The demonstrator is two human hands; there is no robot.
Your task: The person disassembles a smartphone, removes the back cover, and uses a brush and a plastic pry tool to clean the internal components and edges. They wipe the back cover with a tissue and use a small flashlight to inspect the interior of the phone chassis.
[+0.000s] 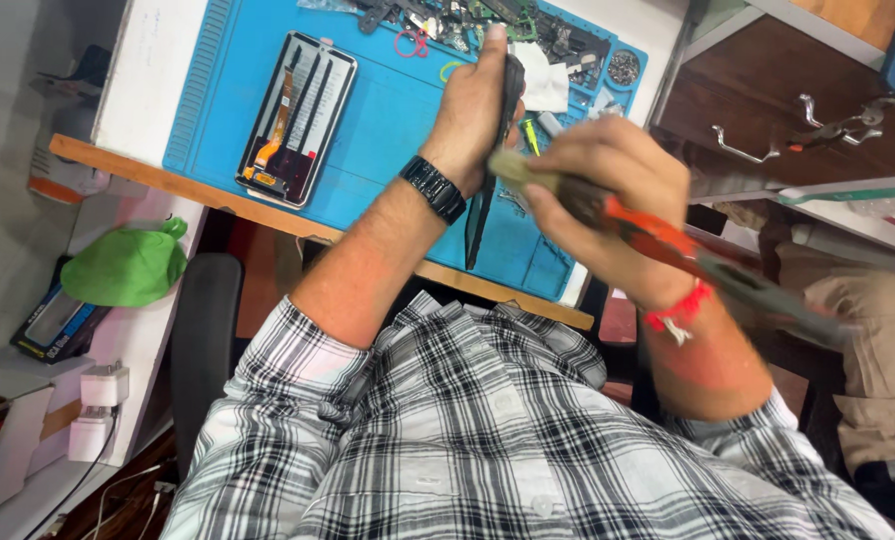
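The left hand (478, 115) grips a dark phone (493, 160) on edge, fingers wrapped round its upper half, thumb side toward the person; the phone stands over the near right part of the blue mat (388, 120). The right hand (608, 185) is closed on a brush (658, 235) with an orange and grey handle, its pale bristle end touching the phone's edge just below the left hand. It looks like the cleaning step, with dust being swept from the frame. Going on with it calls for a steady left grip and light strokes along the edge, turning the phone to reach the other sides. Farther left on the mat lies an opened screen panel (298, 115); small parts (528, 35) crowd the mat's far edge. A green cloth (128, 265) sits off to the left.
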